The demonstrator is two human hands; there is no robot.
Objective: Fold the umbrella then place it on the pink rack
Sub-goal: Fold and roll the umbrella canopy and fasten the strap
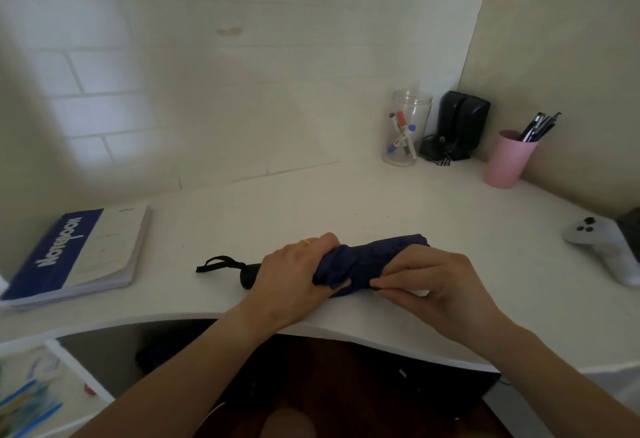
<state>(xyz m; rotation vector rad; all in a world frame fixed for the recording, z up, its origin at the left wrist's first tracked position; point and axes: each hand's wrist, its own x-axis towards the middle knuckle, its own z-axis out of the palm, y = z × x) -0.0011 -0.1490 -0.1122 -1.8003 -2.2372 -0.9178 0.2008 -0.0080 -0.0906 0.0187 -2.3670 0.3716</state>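
Observation:
A navy blue umbrella [372, 257] lies collapsed across the white desk [398, 209], near the front edge. Its black handle [250, 275] and wrist loop [218, 263] stick out to the left. My left hand [294, 271] is wrapped around the bunched fabric at the handle end. My right hand [429, 281] pinches the fabric's strap or edge at the umbrella's near side, fingers closed on it. No pink rack is in sight.
A blue and white notebook [76, 254] lies at the left. At the back right stand a clear jar of markers [405, 129], a black speaker [462, 122] and a pink cup of pens [507, 158]. A white game controller [606, 247] rests at the far right.

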